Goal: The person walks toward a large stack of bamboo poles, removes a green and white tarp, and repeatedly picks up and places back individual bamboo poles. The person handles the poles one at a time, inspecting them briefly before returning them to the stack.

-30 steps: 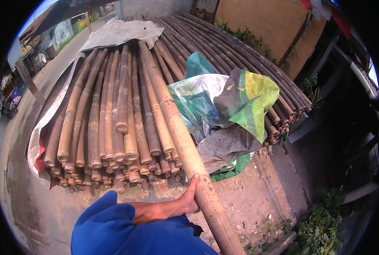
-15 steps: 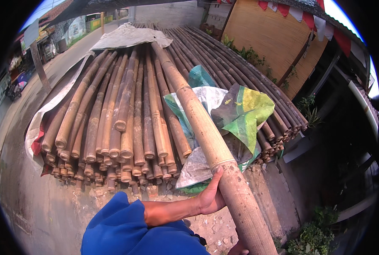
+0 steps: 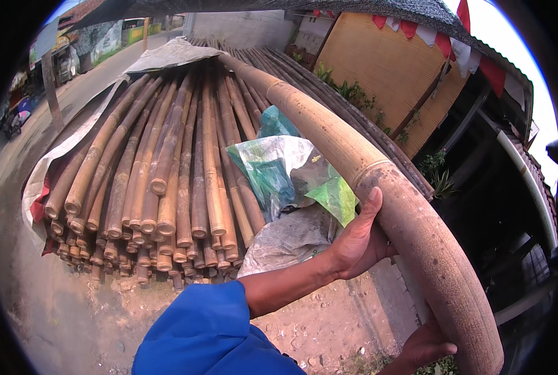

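A thick bamboo pole runs slantwise from the top of the stack to the lower right, its near end raised off the pile. My left hand cups it from the left just below a joint, thumb up along the side and fingers bent underneath. Lower down, near the pole's close end, my right hand supports it from below, its fingers partly hidden. Beneath and left of the pole lie crumpled plastic sheets in white, teal and green. My left arm wears a blue sleeve.
A large stack of bamboo poles fans out on the left, partly under a pale tarp. A woven panel wall stands behind at right, below red and white flags. Rubble-strewn ground lies below; a road runs at far left.
The near part of the held pole has swung up and to the right. Both hands have moved right and up with it, uncovering more of the right hand.
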A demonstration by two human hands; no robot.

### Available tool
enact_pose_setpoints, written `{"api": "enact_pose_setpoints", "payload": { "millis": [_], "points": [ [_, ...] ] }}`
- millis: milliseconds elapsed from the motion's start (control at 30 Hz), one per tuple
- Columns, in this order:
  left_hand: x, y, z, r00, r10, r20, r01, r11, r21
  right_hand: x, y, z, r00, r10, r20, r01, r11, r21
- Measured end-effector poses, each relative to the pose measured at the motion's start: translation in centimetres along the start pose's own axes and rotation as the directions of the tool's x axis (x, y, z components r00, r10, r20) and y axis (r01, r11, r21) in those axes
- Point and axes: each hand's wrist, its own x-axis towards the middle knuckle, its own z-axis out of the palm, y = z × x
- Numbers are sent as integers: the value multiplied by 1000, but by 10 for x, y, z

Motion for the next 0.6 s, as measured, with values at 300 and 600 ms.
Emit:
{"api": "enact_pose_setpoints", "payload": {
  "millis": [300, 600],
  "points": [
    [71, 13, 24, 998, 13, 68, -17, 998, 59, 96, -19, 42, 995, -25, 101, 15, 994, 105],
    [113, 2, 25, 997, 59, 44, -67, 974, 216, 145, -6, 48, 989, -34, 147, -1, 973, 231]
  ]
}}
